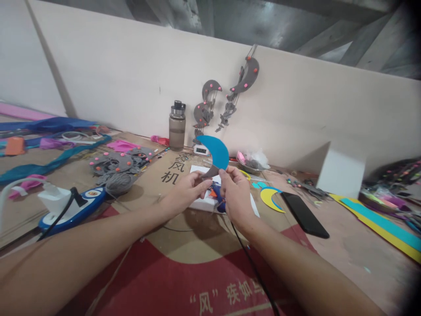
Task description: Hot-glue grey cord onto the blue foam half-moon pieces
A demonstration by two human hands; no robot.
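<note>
Both hands, left hand point(187, 188) and right hand point(235, 193), pinch the blue crescent point(213, 151) by its lower tip, fingers closed, raised at twelve o'clock for viewing above the counter point(184, 245)

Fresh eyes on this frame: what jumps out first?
The blue crescent cutout, held up at centre by the left hand and right hand, each pinching its lower tip. Behind it, grey crescent mobiles with pink dots hang on the white wall, beside a grey water bottle. A black phone lies to the right on the cardboard-covered table, near a yellow-and-blue crescent.
</note>
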